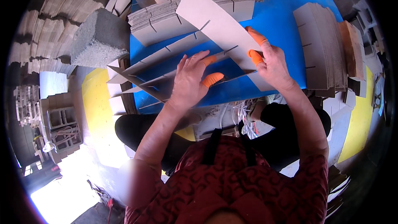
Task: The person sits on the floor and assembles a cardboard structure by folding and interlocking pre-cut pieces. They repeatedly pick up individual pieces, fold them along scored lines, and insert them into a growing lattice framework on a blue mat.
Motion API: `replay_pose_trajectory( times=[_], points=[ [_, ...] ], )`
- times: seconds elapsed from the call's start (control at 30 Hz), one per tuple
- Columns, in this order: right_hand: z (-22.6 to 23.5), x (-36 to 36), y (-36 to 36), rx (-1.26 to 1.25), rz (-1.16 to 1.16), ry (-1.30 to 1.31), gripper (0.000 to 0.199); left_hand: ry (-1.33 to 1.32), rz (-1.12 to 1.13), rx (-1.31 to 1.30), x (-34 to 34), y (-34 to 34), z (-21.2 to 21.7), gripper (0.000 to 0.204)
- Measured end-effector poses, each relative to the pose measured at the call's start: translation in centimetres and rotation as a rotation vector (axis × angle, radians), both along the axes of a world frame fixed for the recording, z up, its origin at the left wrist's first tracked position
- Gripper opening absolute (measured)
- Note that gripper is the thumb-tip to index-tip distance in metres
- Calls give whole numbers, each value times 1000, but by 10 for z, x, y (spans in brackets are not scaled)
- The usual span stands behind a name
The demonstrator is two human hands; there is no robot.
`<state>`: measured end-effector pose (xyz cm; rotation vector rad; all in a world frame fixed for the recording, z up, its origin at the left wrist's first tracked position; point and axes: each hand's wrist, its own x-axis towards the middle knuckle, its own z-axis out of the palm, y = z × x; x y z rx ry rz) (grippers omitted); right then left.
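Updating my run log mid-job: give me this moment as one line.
Right hand: grip on pale grey slotted cardboard strip | Left hand: at grey slotted cardboard lattice, contact unclear | Surface: flat blue tabletop

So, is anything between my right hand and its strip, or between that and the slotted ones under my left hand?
Nothing visible: your right hand grips the cardboard strip, which overlaps the slotted strips in view. Your left hand is beside it, over them.
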<state>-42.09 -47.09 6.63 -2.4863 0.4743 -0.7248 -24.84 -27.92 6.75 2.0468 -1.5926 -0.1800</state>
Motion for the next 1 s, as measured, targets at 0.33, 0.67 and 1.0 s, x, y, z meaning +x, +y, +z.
replay_pose_trajectory(
  times=[0.33, 0.67, 1.0],
  points=[
    [-4, 18, 24, -55, 50, 90, 74, 166, 79, -16, 32, 2, 10, 26],
    [-4, 14, 33, -93, 9, 65, 76, -71, 211, 65, 66, 9, -5, 20],
    [15, 14, 36, -194, 94, 319, 74, 30, 191, -9, 71, 12, -6, 18]
  ],
)
